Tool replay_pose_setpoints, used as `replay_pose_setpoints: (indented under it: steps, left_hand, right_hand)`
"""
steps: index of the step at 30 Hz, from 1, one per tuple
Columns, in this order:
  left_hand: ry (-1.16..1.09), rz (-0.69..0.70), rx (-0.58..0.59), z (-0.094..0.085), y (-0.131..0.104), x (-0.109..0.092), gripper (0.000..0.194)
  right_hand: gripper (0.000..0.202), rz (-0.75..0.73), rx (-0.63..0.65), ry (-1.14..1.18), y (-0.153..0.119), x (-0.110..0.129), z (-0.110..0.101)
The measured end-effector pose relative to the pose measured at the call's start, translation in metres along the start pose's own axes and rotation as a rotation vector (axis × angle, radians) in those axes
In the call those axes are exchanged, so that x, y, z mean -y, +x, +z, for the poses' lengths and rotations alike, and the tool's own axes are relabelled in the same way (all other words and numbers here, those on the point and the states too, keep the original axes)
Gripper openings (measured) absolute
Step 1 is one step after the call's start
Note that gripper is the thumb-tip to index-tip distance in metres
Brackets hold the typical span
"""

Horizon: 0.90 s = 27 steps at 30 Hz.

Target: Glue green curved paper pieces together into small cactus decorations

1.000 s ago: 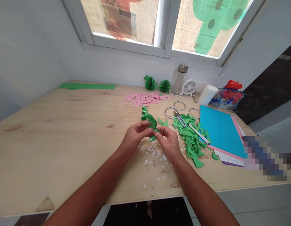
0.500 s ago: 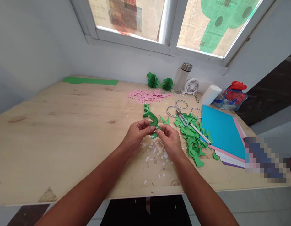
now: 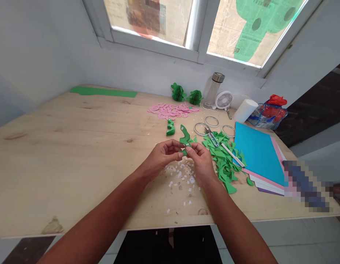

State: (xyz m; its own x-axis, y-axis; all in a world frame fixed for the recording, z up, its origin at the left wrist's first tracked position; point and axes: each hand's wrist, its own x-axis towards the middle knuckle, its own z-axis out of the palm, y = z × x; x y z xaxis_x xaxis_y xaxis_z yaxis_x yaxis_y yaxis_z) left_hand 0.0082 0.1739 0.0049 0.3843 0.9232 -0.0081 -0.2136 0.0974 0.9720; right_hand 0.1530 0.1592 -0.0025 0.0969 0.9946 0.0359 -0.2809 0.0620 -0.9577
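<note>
A curved green paper piece [image 3: 184,135] with small white squares on it is held up between my two hands over the table. My right hand [image 3: 199,159] pinches it between thumb and fingers. My left hand [image 3: 167,156] is at its lower left side, thumb and fingers closed around its edge. Just beyond the hands lies a small stack of green cut pieces [image 3: 170,128]. Tiny white paper squares [image 3: 181,175] are scattered on the wood below my hands.
Green scraps [image 3: 225,165] lie right of my hands, with snips [image 3: 212,137], a white pen [image 3: 232,155] and tape rings [image 3: 211,121] by them. Blue sheets [image 3: 259,154] lie further right. Pink cutouts [image 3: 172,110], green paper balls [image 3: 178,92] and a bottle [image 3: 214,90] stand behind.
The green piece in my hands has turned more upright and shifted slightly right. My left thumb has moved lower, off the piece's middle. The view has shifted a little.
</note>
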Motion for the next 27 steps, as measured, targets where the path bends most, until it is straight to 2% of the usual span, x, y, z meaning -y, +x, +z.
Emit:
replay_pose_setpoints:
  steps: [7, 18, 23, 27]
  left_hand:
    - [-0.029, -0.033, -0.018, 0.0002, -0.0007, -0.0055, 0.025]
    - [-0.107, -0.099, 0.024, -0.0009, -0.0019, -0.0057, 0.024]
    - [-0.169, -0.085, 0.043, -0.0007, -0.0016, -0.0085, 0.021]
    - [-0.135, -0.06, 0.034, -0.0009, -0.0021, -0.0088, 0.02]
  right_hand:
    - [0.016, 0.028, 0.013, 0.112, 0.0011, -0.003, -0.002]
    - [0.016, 0.002, 0.009, 0.15, 0.0016, -0.0017, -0.0022]
    - [0.02, 0.079, 0.011, 0.2, 0.0013, -0.0002, -0.0014]
    - [0.021, 0.125, 0.031, 0.249, 0.0016, 0.0004, -0.0015]
